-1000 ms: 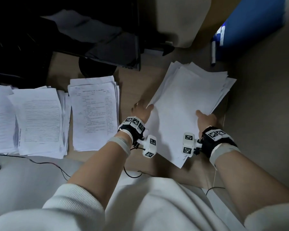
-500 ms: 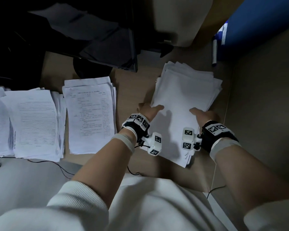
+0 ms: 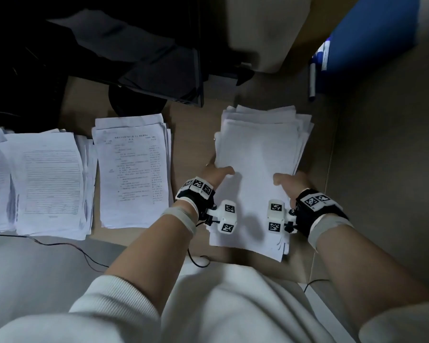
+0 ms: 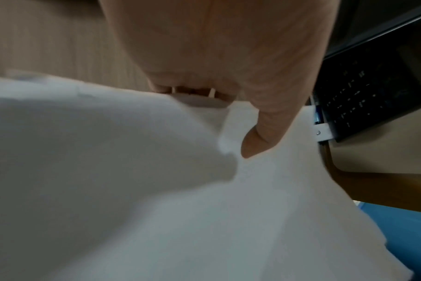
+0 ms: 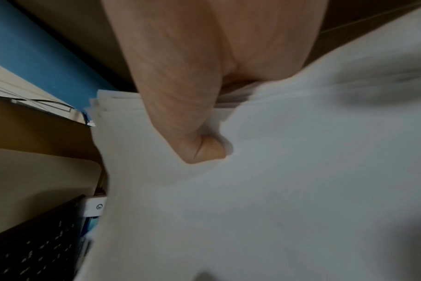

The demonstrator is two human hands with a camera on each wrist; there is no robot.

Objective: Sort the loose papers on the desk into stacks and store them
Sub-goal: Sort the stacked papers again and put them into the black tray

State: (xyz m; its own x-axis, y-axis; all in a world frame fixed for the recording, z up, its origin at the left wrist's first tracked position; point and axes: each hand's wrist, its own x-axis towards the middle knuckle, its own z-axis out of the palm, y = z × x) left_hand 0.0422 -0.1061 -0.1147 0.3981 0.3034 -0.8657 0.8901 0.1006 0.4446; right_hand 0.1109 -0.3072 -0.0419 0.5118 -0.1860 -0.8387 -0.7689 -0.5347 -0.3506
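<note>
A thick stack of blank white papers [image 3: 258, 154] lies on the wooden desk [image 3: 191, 134], its sheets slightly fanned at the far end. My left hand [image 3: 217, 174] grips its left edge, thumb on top and fingers under the sheets. My right hand [image 3: 289, 181] grips the right edge the same way. In the left wrist view the left thumb [image 4: 260, 133] presses on the stack [image 4: 252, 209]. The right wrist view shows the right thumb [image 5: 195, 144] bent onto the top sheet [image 5: 252, 190], the stacked edges showing behind it. Two printed stacks lie to the left: one [image 3: 134, 169] beside my left hand, another [image 3: 50, 181] further left.
A dark monitor [image 3: 159, 70] on a round base [image 3: 134, 102] stands behind the printed stacks. A blue folder [image 3: 372, 33] and a pen [image 3: 312, 80] sit at the far right. A thin black cable [image 3: 60, 246] runs along the desk's near edge. A black keyboard [image 4: 363, 95] lies behind.
Both hands have turned the blank stack from a slant to roughly square with the desk edge and drawn it nearer, with the hands closing in toward each other.
</note>
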